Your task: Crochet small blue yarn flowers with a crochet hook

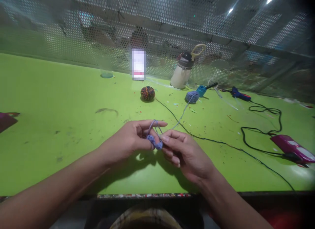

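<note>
A small piece of purple-blue crochet [154, 142] is pinched between the thumb and fingers of my left hand [133, 137]. Yarn of the same colour loops over my left index finger, which points out to the right. My right hand [185, 150] is closed at the piece's right side, thumb and forefinger pressed together by the yarn loop. Whatever lies in that pinch is too small and covered to make out. From the hands a strand runs up to a purple-blue yarn ball [192, 97] on the green table [73, 101].
Left of that ball sits a dark multicoloured yarn ball [147, 93], its strand trailing to the front right. Behind are a lit phone [138, 64], a pale bottle [181, 74], a blue pot [201, 90] and a perforated metal screen [157, 35]. Right: a glue gun [240, 94], cable and magenta device [292, 147].
</note>
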A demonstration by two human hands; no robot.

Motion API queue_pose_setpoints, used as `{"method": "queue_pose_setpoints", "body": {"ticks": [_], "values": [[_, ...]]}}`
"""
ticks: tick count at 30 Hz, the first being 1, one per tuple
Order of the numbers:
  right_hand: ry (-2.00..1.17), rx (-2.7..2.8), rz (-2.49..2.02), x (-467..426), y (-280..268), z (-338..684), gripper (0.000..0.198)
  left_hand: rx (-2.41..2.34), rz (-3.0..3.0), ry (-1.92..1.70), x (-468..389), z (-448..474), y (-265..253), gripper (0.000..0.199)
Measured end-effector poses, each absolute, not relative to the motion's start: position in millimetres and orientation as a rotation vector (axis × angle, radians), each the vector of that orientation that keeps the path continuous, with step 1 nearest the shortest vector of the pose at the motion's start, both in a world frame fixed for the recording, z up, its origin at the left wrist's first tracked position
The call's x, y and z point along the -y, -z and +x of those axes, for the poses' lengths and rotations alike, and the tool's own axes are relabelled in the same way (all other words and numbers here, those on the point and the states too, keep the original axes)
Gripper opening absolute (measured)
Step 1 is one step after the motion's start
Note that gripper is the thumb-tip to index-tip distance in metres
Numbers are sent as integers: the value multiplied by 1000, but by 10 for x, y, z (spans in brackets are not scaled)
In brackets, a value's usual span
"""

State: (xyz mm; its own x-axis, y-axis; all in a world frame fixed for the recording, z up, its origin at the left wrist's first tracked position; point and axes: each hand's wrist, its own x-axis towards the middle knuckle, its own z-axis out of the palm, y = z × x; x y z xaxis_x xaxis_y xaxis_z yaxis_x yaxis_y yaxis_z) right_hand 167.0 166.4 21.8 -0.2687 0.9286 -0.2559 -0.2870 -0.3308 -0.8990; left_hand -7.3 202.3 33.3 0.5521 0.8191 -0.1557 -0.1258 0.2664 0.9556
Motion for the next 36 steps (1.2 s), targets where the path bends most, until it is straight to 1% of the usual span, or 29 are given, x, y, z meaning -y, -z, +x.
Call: {"method": "queue_pose_setpoints", "body": {"ticks": [4, 9, 16, 22, 30, 36], "values": [[-1691, 939, -1063, -1679, -236, 1689, 26, -703, 994, -747, -2040, -76, -350, 43], [-1661, 944, -1105, -1724, -277, 1728, 28, -693, 888, -753, -2049, -56, -349, 45], [-1681, 1010, -1089, -1758, -318, 1803, 29, -687, 971, -772, -2045, -43, -289, 46], [-1685, 1069, -1091, -1780, -305, 1891, 21, -697, 1009, -744, -2051, -54, -306, 42], [-1727, 1169, -1081, -1880, -334, 2002, 21, -655, 1022, -728, -2068, -59, -327, 47], [-1657, 1194, -1049, -1911, -201, 2051, 20, -617, 968, -737, -2039, -21, -312, 51]]}}
